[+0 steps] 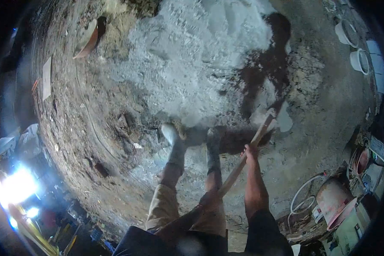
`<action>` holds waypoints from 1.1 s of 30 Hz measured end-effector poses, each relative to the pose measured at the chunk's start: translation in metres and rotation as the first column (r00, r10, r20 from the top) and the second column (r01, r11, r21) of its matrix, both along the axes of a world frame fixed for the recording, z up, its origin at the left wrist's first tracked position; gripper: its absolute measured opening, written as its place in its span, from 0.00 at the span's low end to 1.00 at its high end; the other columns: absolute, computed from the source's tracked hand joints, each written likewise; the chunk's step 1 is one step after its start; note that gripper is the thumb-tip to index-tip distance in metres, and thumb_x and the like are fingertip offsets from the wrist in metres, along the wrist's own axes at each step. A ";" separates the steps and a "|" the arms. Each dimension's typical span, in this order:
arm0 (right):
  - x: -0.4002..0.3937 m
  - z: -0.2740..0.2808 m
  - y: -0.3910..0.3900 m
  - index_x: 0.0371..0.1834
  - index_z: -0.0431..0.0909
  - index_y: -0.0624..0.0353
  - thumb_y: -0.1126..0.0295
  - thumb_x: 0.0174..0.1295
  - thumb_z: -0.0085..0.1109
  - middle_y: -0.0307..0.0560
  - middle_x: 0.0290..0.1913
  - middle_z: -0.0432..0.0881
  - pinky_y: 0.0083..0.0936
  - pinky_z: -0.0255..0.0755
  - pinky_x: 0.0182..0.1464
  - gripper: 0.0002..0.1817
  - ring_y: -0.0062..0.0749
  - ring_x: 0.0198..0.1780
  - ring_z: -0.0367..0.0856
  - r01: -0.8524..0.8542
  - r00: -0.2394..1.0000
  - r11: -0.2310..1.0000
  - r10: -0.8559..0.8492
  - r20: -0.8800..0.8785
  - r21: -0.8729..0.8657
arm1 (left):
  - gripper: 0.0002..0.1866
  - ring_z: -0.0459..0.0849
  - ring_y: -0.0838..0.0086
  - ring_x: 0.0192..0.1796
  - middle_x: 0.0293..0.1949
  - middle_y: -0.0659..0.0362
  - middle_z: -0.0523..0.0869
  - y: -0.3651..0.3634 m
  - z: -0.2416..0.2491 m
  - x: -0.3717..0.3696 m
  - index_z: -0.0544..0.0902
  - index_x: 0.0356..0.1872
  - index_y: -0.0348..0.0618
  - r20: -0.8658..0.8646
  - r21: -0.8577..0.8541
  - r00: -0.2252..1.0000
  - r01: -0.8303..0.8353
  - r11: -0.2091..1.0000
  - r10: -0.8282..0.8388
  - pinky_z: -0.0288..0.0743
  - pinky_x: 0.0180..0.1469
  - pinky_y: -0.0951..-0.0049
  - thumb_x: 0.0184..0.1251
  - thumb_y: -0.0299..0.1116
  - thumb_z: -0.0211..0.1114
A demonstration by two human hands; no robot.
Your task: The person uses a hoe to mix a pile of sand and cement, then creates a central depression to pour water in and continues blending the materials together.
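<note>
A long wooden-handled tool (233, 176) slants from my waist toward the upper right, its head lying in grey powder; the exact kind of head does not show clearly. Partway down the shaft, my right hand (251, 152) is closed around the wood, that arm stretched forward. Nearer my body, my left hand (209, 199) wraps the upper shaft, dim against my trousers. Ahead of my feet spreads a broad pale grey heap of powder (192, 64). A dark wet patch (266, 59) runs down its right side to the tool's head.
My boots (170, 134) stand at the heap's near edge. A shallow pan (87, 40) rests at upper left, white buckets (360, 62) at upper right. Lower right holds a reddish tub (335, 202) and a pale hose (301, 196). A bright lamp (19, 185) glares at left.
</note>
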State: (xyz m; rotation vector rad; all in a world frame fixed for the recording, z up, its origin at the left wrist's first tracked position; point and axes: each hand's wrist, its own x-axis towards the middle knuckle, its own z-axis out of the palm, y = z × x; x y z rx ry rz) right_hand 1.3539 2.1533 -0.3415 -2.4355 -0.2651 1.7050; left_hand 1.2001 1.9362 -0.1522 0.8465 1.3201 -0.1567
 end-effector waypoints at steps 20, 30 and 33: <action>-0.223 0.068 0.059 0.25 0.64 0.54 0.68 0.54 0.53 0.37 0.19 0.64 0.26 0.61 0.16 0.08 0.24 0.15 0.62 0.050 0.988 0.970 -0.014 -0.152 0.239 | 0.06 0.77 0.57 0.31 0.22 0.52 0.77 -0.001 -0.068 -0.098 0.76 0.20 0.43 -0.355 0.540 0.823 -0.208 0.815 0.444 0.69 0.33 0.60 0.49 0.33 0.58; -0.186 0.113 0.018 0.19 0.62 0.53 0.69 0.53 0.52 0.38 0.19 0.63 0.24 0.60 0.16 0.10 0.24 0.14 0.61 -0.064 0.997 0.989 0.069 -0.028 0.132 | 0.06 0.77 0.64 0.29 0.21 0.57 0.76 -0.048 -0.033 -0.018 0.81 0.25 0.52 -0.402 0.467 0.821 -0.197 0.862 0.405 0.67 0.35 0.61 0.50 0.29 0.55; -0.175 0.111 0.079 0.22 0.65 0.59 0.68 0.52 0.56 0.40 0.17 0.66 0.26 0.65 0.16 0.11 0.25 0.14 0.66 -0.029 0.987 0.920 0.088 -0.134 0.390 | 0.15 0.79 0.55 0.26 0.20 0.51 0.78 0.044 -0.050 -0.051 0.77 0.23 0.40 -0.228 0.540 0.837 -0.315 0.780 0.496 0.71 0.30 0.58 0.43 0.41 0.67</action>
